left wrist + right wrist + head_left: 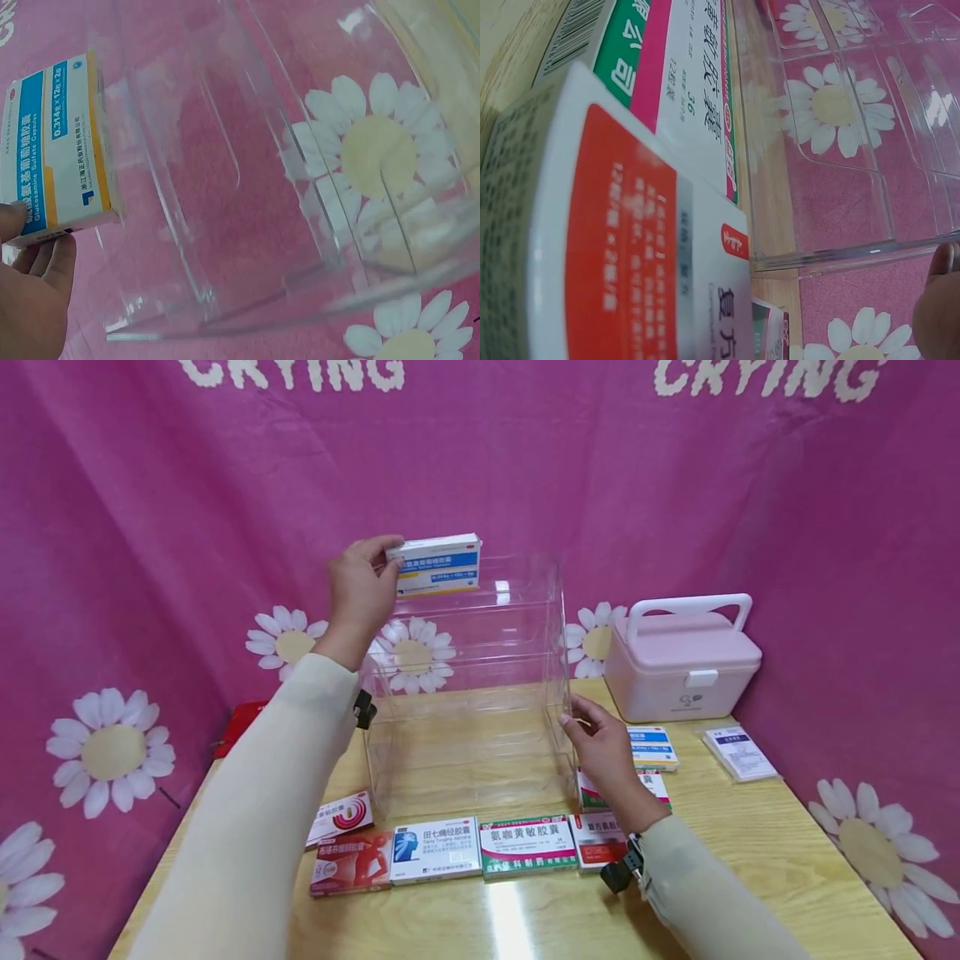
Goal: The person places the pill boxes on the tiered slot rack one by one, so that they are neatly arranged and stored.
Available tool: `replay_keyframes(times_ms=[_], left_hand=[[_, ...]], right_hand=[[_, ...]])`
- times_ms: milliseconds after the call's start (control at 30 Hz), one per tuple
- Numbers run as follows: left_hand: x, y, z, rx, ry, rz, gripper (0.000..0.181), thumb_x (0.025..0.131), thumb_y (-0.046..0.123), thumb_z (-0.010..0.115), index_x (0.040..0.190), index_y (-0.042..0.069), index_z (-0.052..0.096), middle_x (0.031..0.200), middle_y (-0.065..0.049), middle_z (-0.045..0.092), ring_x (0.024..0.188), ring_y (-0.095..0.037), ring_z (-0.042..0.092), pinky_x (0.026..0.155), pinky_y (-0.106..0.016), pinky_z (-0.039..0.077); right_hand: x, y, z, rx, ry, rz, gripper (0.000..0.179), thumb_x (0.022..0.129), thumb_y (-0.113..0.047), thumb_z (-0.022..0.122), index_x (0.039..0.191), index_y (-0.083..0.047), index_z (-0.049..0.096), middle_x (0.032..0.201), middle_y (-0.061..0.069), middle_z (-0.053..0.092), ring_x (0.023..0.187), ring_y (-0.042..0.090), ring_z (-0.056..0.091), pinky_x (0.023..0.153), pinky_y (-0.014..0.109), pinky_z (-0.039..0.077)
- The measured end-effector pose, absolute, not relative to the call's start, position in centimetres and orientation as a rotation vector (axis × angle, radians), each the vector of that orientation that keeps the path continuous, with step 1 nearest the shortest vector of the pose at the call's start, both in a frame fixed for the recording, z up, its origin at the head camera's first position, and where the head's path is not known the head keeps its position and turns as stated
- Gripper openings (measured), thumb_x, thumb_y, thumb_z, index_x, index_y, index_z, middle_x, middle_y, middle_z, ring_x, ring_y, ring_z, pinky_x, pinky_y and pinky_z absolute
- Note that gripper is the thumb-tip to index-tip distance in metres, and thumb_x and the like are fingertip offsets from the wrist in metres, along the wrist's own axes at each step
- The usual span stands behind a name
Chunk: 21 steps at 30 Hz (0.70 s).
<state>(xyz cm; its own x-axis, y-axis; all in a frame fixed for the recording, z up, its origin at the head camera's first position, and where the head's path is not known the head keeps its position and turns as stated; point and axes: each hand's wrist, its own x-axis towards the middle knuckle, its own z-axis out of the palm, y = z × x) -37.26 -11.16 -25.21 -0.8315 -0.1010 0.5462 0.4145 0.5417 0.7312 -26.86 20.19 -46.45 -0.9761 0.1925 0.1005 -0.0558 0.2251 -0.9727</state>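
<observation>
My left hand (362, 592) pinches a white, blue and yellow medicine box (441, 568) by its left end, thumb on the front. It holds the box upright at the top tier of a clear stepped display rack (557, 635). In the left wrist view, the box's face (56, 142) reads Glucosamine Sulfate Capsules, and the rack's tiers lie beside it. Lower down, my right hand (606, 750) grips the rack's right side panel with thumb and fingers. A fingertip shows at the panel's edge in the right wrist view.
Before the rack lie a red box (351, 864), a white-and-blue box (435, 852), a green-and-white box (528, 847) and a red-and-white box (600, 843). Another blue-and-white box (652, 749), a pink carry case (682, 664) and a bagged packet (741, 753) stand at right.
</observation>
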Motion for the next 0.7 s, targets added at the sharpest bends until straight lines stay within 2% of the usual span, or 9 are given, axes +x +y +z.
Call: replay_keyframes(times_ms=[200,400,533,700], left_hand=[[-38.0,-9.6,-25.5,-0.223,-2.282,-1.293,0.031,0.108,0.005,0.066,0.137,0.008,0.075,0.136,-0.015,0.076,0.121,-0.025,0.076,0.104,-0.034,0.064],[-38.6,-8.0,-26.3,-0.257,-2.273,-1.393,0.03,0.109,0.006,0.064,0.138,0.005,0.074,0.135,-0.017,0.077,0.123,-0.025,0.075,0.106,-0.035,0.062],[-38.9,-7.1,-25.9,-0.266,-2.299,-1.403,0.031,0.111,0.011,0.064,0.14,0.008,0.074,0.137,-0.013,0.077,0.125,-0.022,0.074,0.107,-0.032,0.062],[-38.9,-5.7,-25.7,-0.266,-2.332,-1.446,0.032,0.112,0.013,0.062,0.142,0.011,0.073,0.139,-0.011,0.076,0.126,-0.018,0.073,0.106,-0.028,0.061]], right_hand=[[-27.0,20.3,-46.3,-0.118,-2.294,1.833,0.047,0.11,-0.022,0.068,0.156,-0.015,0.061,0.146,0.013,0.067,0.135,0.027,0.062,0.098,0.009,0.055],[-26.8,20.4,-46.7,-0.138,-2.297,1.831,0.046,0.109,-0.023,0.07,0.154,-0.016,0.063,0.144,0.013,0.068,0.134,0.026,0.063,0.098,0.01,0.056],[-27.0,20.4,-46.5,-0.113,-2.283,1.833,0.047,0.109,-0.022,0.07,0.155,-0.015,0.062,0.146,0.012,0.068,0.135,0.026,0.063,0.098,0.01,0.056],[-27.0,20.3,-46.4,-0.071,-2.26,1.842,0.046,0.109,-0.017,0.069,0.155,-0.012,0.062,0.145,0.019,0.067,0.135,0.028,0.062,0.095,0.006,0.054]])
